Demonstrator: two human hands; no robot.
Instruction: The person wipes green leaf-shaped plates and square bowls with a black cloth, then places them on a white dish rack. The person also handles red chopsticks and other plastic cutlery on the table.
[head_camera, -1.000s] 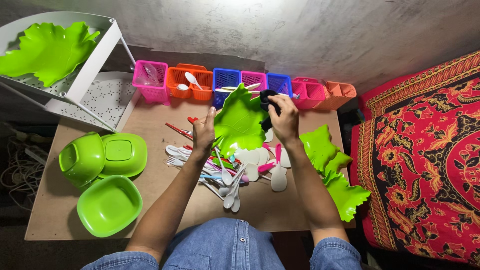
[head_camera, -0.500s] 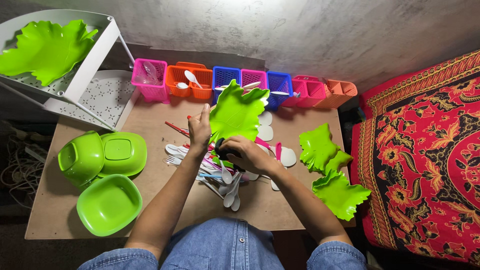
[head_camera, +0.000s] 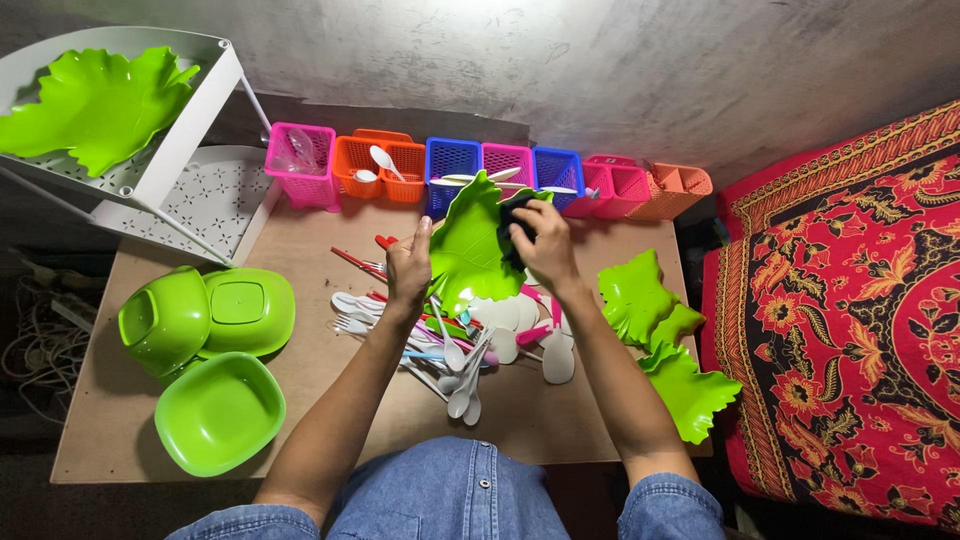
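The left hand (head_camera: 408, 262) grips the left edge of a green leaf-shaped plate (head_camera: 472, 248), holding it tilted up above the middle of the table (head_camera: 330, 400), while the right hand (head_camera: 546, 245) is closed around a dark cloth (head_camera: 514, 218) and presses it against the upper right part of the plate's face. Judging from how things lie, the wiping of this plate is under way rather than finished: the cloth sits near the top edge, and the lower part of the plate looks not yet covered. One similar leaf plate (head_camera: 95, 100) lies on the white rack (head_camera: 190, 130) at the far left, which suggests it is already dealt with, while more leaf plates (head_camera: 660, 330) lie stacked loosely at the right edge of the table, seemingly yet to be handled. Just below the held plate lies a heap of plastic spoons and forks (head_camera: 455, 345), unsorted, and the row of coloured baskets (head_camera: 480, 170) along the wall holds only a few pieces. Green bowls (head_camera: 205, 350) sit at the left.
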